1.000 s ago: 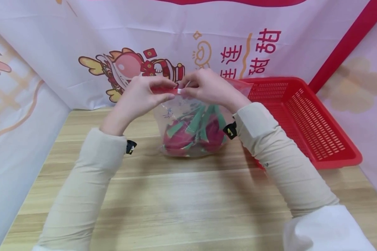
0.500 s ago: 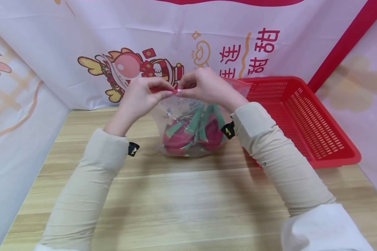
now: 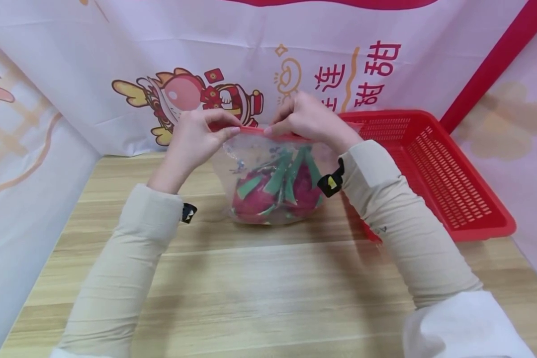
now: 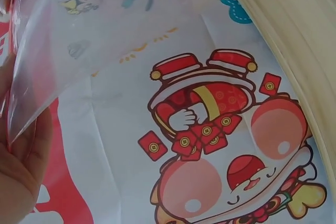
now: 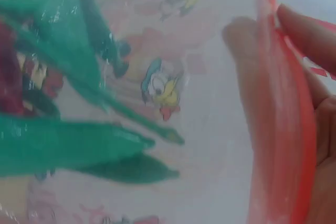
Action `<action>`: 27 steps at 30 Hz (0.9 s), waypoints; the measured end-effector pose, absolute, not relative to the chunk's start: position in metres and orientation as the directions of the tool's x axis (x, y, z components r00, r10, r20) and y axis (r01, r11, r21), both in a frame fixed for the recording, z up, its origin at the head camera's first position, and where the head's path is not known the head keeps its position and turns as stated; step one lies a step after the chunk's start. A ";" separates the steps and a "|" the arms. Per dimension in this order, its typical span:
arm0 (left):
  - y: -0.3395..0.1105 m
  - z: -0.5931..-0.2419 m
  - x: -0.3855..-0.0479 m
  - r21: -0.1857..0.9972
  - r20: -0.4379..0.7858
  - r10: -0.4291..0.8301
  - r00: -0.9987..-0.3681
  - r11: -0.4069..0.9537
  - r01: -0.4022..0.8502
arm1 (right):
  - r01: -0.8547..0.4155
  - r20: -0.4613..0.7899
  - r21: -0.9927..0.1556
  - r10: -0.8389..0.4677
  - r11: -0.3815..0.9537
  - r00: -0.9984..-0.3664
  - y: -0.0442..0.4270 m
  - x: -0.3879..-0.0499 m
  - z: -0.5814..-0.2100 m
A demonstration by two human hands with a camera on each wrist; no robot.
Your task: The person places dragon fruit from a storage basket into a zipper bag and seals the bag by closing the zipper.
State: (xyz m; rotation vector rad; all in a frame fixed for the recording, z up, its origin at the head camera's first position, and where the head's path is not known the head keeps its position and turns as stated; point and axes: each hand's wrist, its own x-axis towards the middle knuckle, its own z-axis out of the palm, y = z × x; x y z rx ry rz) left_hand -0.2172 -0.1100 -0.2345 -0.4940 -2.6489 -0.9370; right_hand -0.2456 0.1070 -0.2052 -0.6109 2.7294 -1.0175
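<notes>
A clear zip bag [image 3: 246, 156] with printed cartoon figures stands on the table, its red zip strip [image 3: 252, 131] uppermost. Two dragon fruits, one on the left [image 3: 252, 196] and one on the right [image 3: 305, 184], lie inside with green leaf tips pointing up. My left hand [image 3: 194, 141] pinches the strip's left end between thumb and fingers. Further right along the same strip, my right hand [image 3: 309, 119] pinches it with thumb and index finger. In the right wrist view, a finger [image 5: 233, 38] shows through the bag behind the red strip [image 5: 286, 145].
A red slotted basket [image 3: 483, 232] stands to the right, close by my right forearm. Behind the bag hangs a white printed cloth [image 3: 223, 35], with another cloth wall at the left. The wooden table [image 3: 250, 288] extends toward me.
My right hand has slid right along the red strip, away from my left hand, baring a length of strip between them. My left hand keeps its pinch at the left end.
</notes>
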 end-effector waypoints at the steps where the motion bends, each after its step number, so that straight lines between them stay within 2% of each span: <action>1: -0.109 -0.235 -0.216 0.526 0.387 0.223 -0.895 0.744 0.413 | -0.308 -0.020 -0.664 -0.427 0.682 -0.904 0.107 -0.245 -0.205; 4: -0.103 -0.237 -0.213 0.383 0.461 0.269 -0.845 0.799 0.463 | -0.277 -0.038 -0.682 -0.412 0.677 -0.911 0.105 -0.245 -0.206; 8: -0.092 -0.239 -0.207 0.156 0.584 0.388 -0.713 0.808 0.568 | -0.256 -0.048 -0.677 -0.389 0.690 -0.920 0.105 -0.246 -0.207; 10: -0.086 -0.240 -0.206 0.123 0.587 0.434 -0.684 0.787 0.605 | -0.241 -0.056 -0.680 -0.377 0.693 -0.925 0.105 -0.247 -0.207; 12: -0.082 -0.240 -0.205 0.149 0.544 0.454 -0.706 0.775 0.614 | -0.221 -0.069 -0.694 -0.369 0.685 -0.927 0.105 -0.247 -0.208; 14: -0.079 -0.239 -0.206 0.205 0.480 0.449 -0.754 0.778 0.594 | -0.208 -0.077 -0.707 -0.366 0.676 -0.927 0.105 -0.246 -0.208; 19: -0.077 -0.236 -0.210 0.394 0.355 0.386 -0.851 0.764 0.511 | -0.212 -0.077 -0.714 -0.376 0.668 -0.923 0.106 -0.245 -0.209; 23: -0.077 -0.235 -0.214 0.561 0.264 0.328 -0.907 0.713 0.421 | -0.217 -0.083 -0.702 -0.380 0.679 -0.921 0.107 -0.245 -0.208; 27: -0.078 -0.232 -0.216 0.664 0.158 0.273 -0.949 0.682 0.307 | -0.210 -0.087 -0.693 -0.370 0.689 -0.925 0.107 -0.244 -0.205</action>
